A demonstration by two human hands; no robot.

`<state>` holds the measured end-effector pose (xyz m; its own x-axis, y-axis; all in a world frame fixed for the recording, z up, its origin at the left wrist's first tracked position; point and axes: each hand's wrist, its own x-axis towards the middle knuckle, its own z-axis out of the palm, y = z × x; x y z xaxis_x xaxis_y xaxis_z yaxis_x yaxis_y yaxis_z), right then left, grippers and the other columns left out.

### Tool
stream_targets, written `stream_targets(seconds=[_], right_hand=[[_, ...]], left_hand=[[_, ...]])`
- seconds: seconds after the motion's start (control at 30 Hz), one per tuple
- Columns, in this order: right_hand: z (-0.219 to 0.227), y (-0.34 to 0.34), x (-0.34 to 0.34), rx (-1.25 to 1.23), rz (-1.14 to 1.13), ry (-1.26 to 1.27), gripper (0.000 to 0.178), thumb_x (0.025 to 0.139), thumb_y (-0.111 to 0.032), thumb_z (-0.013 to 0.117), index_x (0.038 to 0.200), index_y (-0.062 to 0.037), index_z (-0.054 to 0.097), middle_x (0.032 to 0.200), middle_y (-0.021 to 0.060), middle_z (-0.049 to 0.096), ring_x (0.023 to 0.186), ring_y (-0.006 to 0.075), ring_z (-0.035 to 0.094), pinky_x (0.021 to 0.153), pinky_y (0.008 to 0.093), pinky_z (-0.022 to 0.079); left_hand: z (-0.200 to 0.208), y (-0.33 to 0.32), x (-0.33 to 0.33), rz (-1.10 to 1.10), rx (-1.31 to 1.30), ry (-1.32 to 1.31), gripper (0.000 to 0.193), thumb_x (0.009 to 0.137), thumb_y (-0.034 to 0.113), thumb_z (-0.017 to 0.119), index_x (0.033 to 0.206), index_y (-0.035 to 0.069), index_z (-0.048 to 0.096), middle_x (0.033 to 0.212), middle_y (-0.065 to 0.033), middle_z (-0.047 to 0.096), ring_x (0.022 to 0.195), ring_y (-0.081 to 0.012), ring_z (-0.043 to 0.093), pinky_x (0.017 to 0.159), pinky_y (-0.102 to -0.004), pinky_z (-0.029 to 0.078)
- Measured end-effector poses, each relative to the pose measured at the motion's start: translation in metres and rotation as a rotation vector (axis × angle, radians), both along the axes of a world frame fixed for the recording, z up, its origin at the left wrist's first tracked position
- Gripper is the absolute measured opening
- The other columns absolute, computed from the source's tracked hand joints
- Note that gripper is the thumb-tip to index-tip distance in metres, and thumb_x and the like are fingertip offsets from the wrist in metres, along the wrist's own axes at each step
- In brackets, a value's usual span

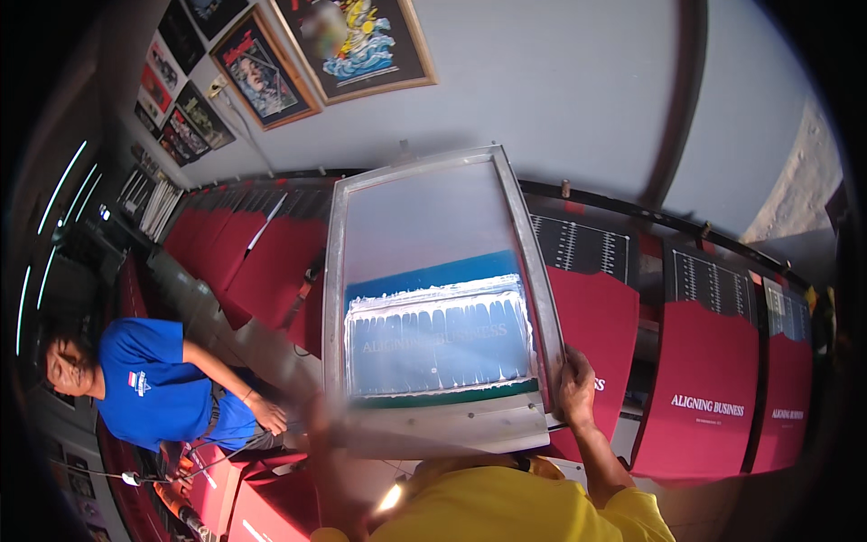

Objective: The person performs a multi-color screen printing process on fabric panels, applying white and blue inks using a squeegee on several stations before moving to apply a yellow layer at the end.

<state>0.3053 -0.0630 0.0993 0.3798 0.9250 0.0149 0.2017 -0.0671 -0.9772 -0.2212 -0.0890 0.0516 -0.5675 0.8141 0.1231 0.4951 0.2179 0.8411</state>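
Screen-printing frame (442, 427) was up off the boards, right in front of the body, between both hands, long sides running away toward the wall. Right hand (576, 388) had its fingers curled round the near right edge, so a proper grip there. Left hand (323, 420) was a blur by the near left corner; honestly couldn't tell how open it was or if it had hold of anything. White ink (433, 292) sat in a messy strip across the blue stencil (424, 273), with drippy streaks on the near side. Dark red shirts (695, 388) lay on boards to the right, more red fabric (212, 239) far left. Co-worker in a blue T-shirt (149, 379) was over on the left, and framed pictures (262, 77) hung on the far wall (560, 90).
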Motion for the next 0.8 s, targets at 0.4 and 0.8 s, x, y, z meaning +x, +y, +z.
stream_targets(seconds=[0.4,0.8], right_hand=[[-0.007,0.082,-0.06,0.057,0.12,-0.024,0.032,0.096,-0.008,0.048,0.119,0.0104,0.059,0.103,0.0203,0.068,0.095,0.0227,0.064,0.088,0.0324,0.048],[-0.01,0.156,-0.092,-0.003,0.276,-0.08,0.036,0.088,0.002,0.043,0.119,0.0094,0.06,0.107,0.0222,0.068,0.1,0.0272,0.066,0.091,0.0345,0.049]], left_hand=[[-0.001,0.019,-0.031,0.161,-0.12,0.055,0.048,0.094,0.037,0.057,0.065,-0.002,0.051,0.057,-0.0007,0.041,0.059,-0.0115,0.035,0.054,-0.0353,0.029],[0.026,0.02,-0.011,0.339,-0.153,-0.066,0.041,0.096,0.031,0.057,0.079,-0.006,0.063,0.061,0.0016,0.045,0.058,-0.0097,0.038,0.051,-0.0334,0.03]])
